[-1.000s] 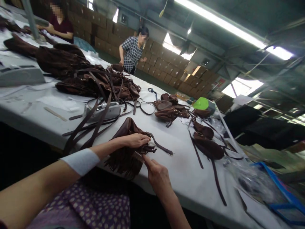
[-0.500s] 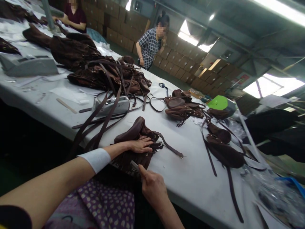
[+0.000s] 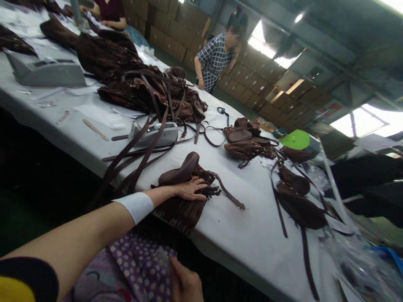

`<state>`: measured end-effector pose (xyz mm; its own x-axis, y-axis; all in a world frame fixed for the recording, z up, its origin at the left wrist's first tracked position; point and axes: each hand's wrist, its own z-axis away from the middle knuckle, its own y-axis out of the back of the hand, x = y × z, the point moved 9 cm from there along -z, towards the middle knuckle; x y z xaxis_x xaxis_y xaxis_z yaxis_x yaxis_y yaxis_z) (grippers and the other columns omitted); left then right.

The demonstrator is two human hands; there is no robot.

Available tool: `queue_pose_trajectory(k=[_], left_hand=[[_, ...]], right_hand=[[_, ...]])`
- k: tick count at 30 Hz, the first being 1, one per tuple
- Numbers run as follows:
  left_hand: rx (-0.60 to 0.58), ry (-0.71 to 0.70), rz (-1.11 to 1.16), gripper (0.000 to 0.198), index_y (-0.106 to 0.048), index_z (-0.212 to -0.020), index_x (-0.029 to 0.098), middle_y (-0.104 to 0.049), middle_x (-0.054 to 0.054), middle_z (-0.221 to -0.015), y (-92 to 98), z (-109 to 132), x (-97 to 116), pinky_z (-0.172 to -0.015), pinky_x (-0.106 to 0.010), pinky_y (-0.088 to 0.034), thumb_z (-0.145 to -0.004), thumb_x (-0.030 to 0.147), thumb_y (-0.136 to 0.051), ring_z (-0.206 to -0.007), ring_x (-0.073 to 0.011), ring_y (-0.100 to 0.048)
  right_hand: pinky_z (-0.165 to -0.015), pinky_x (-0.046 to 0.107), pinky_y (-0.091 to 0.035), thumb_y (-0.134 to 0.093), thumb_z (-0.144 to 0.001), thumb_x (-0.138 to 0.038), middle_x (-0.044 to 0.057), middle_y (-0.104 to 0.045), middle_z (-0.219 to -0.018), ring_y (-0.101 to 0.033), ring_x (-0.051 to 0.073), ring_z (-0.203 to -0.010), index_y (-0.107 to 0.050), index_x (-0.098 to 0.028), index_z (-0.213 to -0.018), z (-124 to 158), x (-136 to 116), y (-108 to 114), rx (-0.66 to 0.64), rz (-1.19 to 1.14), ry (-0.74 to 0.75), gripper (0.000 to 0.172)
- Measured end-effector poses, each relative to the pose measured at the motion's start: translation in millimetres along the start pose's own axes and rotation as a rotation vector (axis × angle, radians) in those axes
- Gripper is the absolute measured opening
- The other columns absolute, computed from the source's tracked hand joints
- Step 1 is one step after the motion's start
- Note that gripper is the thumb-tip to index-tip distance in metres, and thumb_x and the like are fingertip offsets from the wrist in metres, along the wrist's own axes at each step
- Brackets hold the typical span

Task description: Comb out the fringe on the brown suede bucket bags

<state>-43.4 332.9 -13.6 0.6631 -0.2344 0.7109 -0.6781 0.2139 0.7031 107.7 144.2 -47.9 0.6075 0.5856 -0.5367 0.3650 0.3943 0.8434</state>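
Note:
A brown bag (image 3: 181, 212) with a long fringe lies at the near edge of the table, its fringe hanging over that edge. My left hand (image 3: 192, 188) is pressed flat on its upper part, fingers outstretched. Beside the hand are dark tassels (image 3: 212, 191), and a short buckled strap (image 3: 231, 197) runs off to the right. Low in the view, in front of the patterned apron (image 3: 143, 260), my right hand (image 3: 188, 281) is closed on a flat grey comb-like tool (image 3: 165, 259), which is smeared by motion.
More brown bags (image 3: 151, 96) are heaped at the back left, and others (image 3: 248, 140) lie to the right. A tape dispenser (image 3: 157, 134) stands under loose straps; a larger dispenser (image 3: 48, 71) is at far left. A person in a checked shirt (image 3: 212, 58) stands across the table.
My right hand has dropped from beside the fringe down to the apron, carrying the grey tool. My left hand stays flat on the bag. The view has shifted slightly.

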Motion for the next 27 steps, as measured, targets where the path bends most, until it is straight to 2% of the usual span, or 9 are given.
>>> queue_pose_trajectory(k=[2, 4, 8, 10, 13, 16, 18, 23, 27], left_hand=[[0.041, -0.022, -0.006, 0.071, -0.038, -0.141, 0.028, -0.028, -0.008, -0.152, 6.3, 3.0, 3.8, -0.111, -0.048, -0.019, -0.082, 0.065, -0.050, -0.140, -0.0323, -0.019], [0.105, -0.036, -0.019, 0.072, -0.042, -0.138, 0.025, -0.032, -0.010, -0.150, 16.4, 9.6, 11.5, -0.110, -0.045, -0.023, -0.078, 0.059, -0.061, -0.138, -0.0320, -0.024], [0.291, -0.015, -0.039, 0.050, -0.054, -0.125, 0.018, -0.049, -0.012, -0.134, 36.8, 38.3, 39.0, -0.105, -0.036, -0.033, -0.082, 0.044, -0.062, -0.124, -0.0266, -0.044], [0.355, 0.014, -0.041, 0.039, -0.060, -0.112, 0.017, -0.060, -0.011, -0.117, 35.4, 56.8, 54.6, -0.096, -0.036, -0.039, -0.088, 0.047, -0.052, -0.109, -0.0250, -0.053], [0.420, 0.105, -0.070, 0.046, -0.061, -0.101, 0.018, -0.064, -0.009, -0.102, 19.3, 78.8, 68.2, -0.088, -0.041, -0.042, -0.078, 0.057, -0.062, -0.098, -0.0284, -0.055], [0.473, 0.164, -0.075, 0.029, -0.061, -0.092, 0.020, -0.063, -0.006, -0.103, 0.8, 89.4, 71.3, -0.090, -0.043, -0.038, -0.077, 0.044, -0.067, -0.101, -0.0274, -0.053], [0.492, 0.128, -0.037, 0.013, -0.060, -0.083, 0.022, -0.064, -0.003, -0.107, -7.5, 91.7, 73.0, -0.095, -0.041, -0.035, -0.084, 0.034, -0.061, -0.105, -0.0236, -0.052], [0.550, -0.040, 0.244, 0.011, -0.063, -0.083, 0.023, -0.066, -0.003, -0.107, -2.8, 104.7, 73.8, -0.098, -0.038, -0.033, -0.086, 0.033, -0.060, -0.112, -0.0220, -0.050], [0.400, -0.132, 0.282, 0.020, -0.064, -0.081, 0.021, -0.065, -0.004, -0.093, -2.2, 121.1, 81.9, -0.096, -0.037, -0.036, -0.088, 0.036, -0.054, -0.099, -0.0203, -0.056]], right_hand=[[-0.066, 0.021, -0.054, -0.036, -0.093, -0.039, 0.007, -0.074, -0.085, -0.071, 0.020, -0.075, -0.068, -0.023, -0.113, 3.3, 14.8, 26.5, 0.149, -0.079, -0.081, 0.042], [-0.059, 0.020, -0.053, -0.035, -0.093, -0.049, 0.006, -0.073, -0.077, -0.070, 0.020, -0.068, -0.069, -0.022, -0.114, 9.7, 31.9, 47.4, 0.264, -0.104, -0.176, 0.048], [-0.043, 0.017, -0.047, -0.038, -0.090, -0.059, 0.002, -0.064, -0.054, -0.062, 0.015, -0.045, -0.069, -0.018, -0.114, 26.7, 64.9, 63.9, 0.403, -0.123, -0.355, 0.057], [-0.041, 0.018, -0.045, -0.038, -0.089, -0.062, 0.001, -0.062, -0.051, -0.058, 0.014, -0.040, -0.069, -0.015, -0.113, 31.4, 73.5, 64.8, 0.462, -0.143, -0.402, 0.061], [-0.040, 0.018, -0.044, -0.037, -0.089, -0.062, 0.002, -0.062, -0.052, -0.056, 0.014, -0.039, -0.069, -0.014, -0.112, 28.6, 70.9, 60.6, 0.497, -0.158, -0.397, 0.062], [-0.041, 0.019, -0.045, -0.034, -0.091, -0.059, 0.003, -0.062, -0.053, -0.059, 0.016, -0.043, -0.070, -0.018, -0.111, 21.9, 57.7, 54.7, 0.481, -0.142, -0.317, 0.059], [-0.041, 0.020, -0.046, -0.030, -0.093, -0.058, 0.004, -0.063, -0.054, -0.060, 0.018, -0.044, -0.070, -0.021, -0.113, 22.3, 53.2, 51.0, 0.462, -0.140, -0.279, 0.058], [-0.040, 0.022, -0.047, -0.032, -0.093, -0.058, 0.002, -0.062, -0.055, -0.058, 0.017, -0.040, -0.064, -0.018, -0.122, 44.1, 74.9, 39.9, 0.439, -0.184, -0.409, 0.059], [-0.043, 0.021, -0.048, -0.035, -0.092, -0.059, 0.000, -0.061, -0.055, -0.057, 0.015, -0.042, -0.061, -0.013, -0.125, 50.6, 81.3, 43.6, 0.496, -0.258, -0.412, 0.062]])
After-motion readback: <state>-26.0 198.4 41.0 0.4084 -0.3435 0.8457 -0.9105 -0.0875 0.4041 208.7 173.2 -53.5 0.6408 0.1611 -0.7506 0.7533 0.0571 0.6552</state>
